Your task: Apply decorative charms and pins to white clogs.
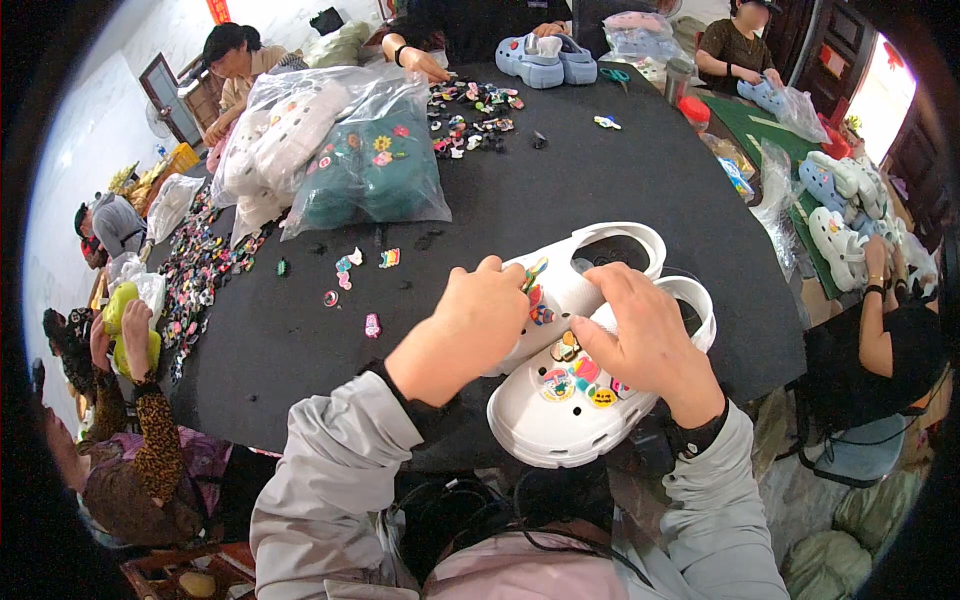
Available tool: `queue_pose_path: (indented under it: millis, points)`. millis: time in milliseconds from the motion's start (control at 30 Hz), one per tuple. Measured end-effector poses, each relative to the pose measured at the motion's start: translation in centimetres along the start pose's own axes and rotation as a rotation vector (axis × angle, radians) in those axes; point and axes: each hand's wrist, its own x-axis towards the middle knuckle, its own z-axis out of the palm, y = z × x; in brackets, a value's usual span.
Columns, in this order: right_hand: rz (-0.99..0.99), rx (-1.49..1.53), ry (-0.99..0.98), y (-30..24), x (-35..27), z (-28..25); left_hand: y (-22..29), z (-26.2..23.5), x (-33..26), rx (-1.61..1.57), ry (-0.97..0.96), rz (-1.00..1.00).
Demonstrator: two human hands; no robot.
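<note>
Two white clogs lie side by side on the black tabletop before me. The near clog [520,418] carries several colourful shoe charms on its toe, among them an orange pumpkin-like charm [602,397]. The far clog [568,285] also has a few charms. My left hand [468,325] is closed at the far clog's toe, fingertips against a green and yellow charm [537,270]; its grip is partly hidden. My right hand [650,335] lies over both clogs, fingers at the far clog's opening and thumb on its near side, gripping it.
Loose charms, including a pink one [372,325], lie to the left, beside a large charm pile [205,265]. Bagged green clogs [365,185] stand farther back. Blue clogs [545,62] and green scissors [614,75] sit at the far edge. Several people work around the table.
</note>
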Motion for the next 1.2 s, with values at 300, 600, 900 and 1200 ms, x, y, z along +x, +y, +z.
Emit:
queue_pose_path:
  millis: [300,600,900,1200]
  points:
    - [-0.025,0.036,0.076,0.8,-0.9,0.6,-4.0,0.6,1.2,-0.161,0.091,0.084]
    - [-0.039,0.038,0.079,0.9,-1.1,0.9,-5.1,0.6,0.7,-0.561,0.193,-0.099]
    - [-0.022,0.046,0.076,1.0,-1.0,0.8,-4.5,0.0,0.0,-0.656,0.216,-0.117]
    - [-0.036,0.053,0.084,0.8,-0.9,0.8,-5.0,0.3,0.9,-0.639,0.193,-0.167]
